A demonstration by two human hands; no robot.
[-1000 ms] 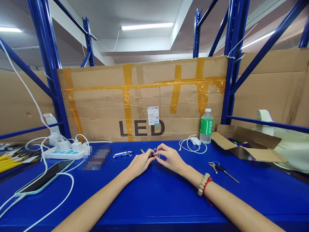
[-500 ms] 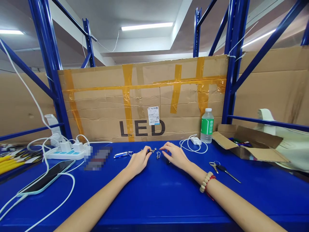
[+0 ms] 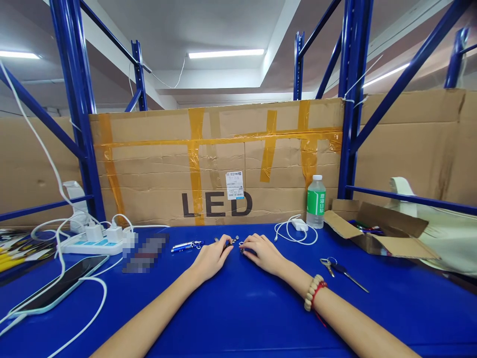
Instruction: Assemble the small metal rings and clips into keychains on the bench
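My left hand and my right hand rest on the blue table, fingertips close together around several small metal parts. The left fingertips touch a thin dark piece near those parts. My right hand lies palm down over a small clip; whether it grips anything is hidden. A blue keychain flashlight lies just left of my left hand. A bead bracelet sits on my right wrist.
A taped cardboard sheet marked LED stands behind. A green-label water bottle, white charger cable, open cardboard box and keys lie right. A power strip and phone lie left.
My hands parted from a joint pinch and set small parts down on the table, then settled lower beside them. The view shifted slightly downward.
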